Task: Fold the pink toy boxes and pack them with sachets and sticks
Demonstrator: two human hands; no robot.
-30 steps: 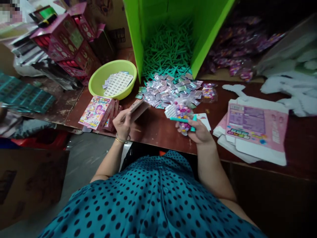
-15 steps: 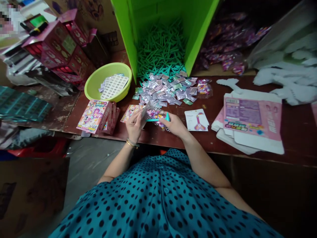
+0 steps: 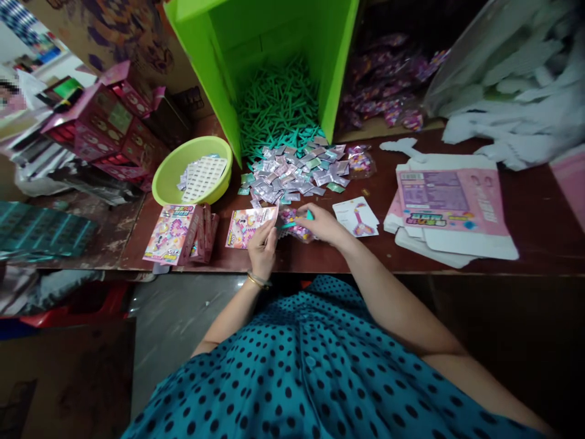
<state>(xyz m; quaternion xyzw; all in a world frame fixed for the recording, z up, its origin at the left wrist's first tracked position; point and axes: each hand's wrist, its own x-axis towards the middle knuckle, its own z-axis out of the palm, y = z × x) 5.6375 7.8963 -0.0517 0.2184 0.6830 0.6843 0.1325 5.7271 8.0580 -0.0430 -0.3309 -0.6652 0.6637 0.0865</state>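
My left hand (image 3: 262, 247) has its fingers closed on the right end of a pink printed box (image 3: 244, 228), which lies on the table. Just right of it, my right hand (image 3: 322, 222) pinches a teal plastic stick (image 3: 288, 225), partly covered by the fingers. Under those fingers is a clear bag of colourful beads (image 3: 302, 233), close to the box's end. Whether the right hand grips the bag too is hidden. Beyond both hands spreads a heap of small foil sachets (image 3: 292, 171). Printed cards (image 3: 359, 216) lie to the right of my right hand.
A yellow-green bowl (image 3: 159, 180) with sheets stands left, behind upright pink boxes (image 3: 169, 235). A green bin (image 3: 338, 79) at the back spills teal sticks (image 3: 278, 100). Flattened pink cartons (image 3: 461, 207) are stacked right, near a bag of white pieces (image 3: 503, 116). Another bead bag (image 3: 361, 161) lies beside the sachets.
My left hand has gone from a clear and whitish item to the printed box's end. My right hand has brought the stick and bead bag closer to it. The camera view has shifted.
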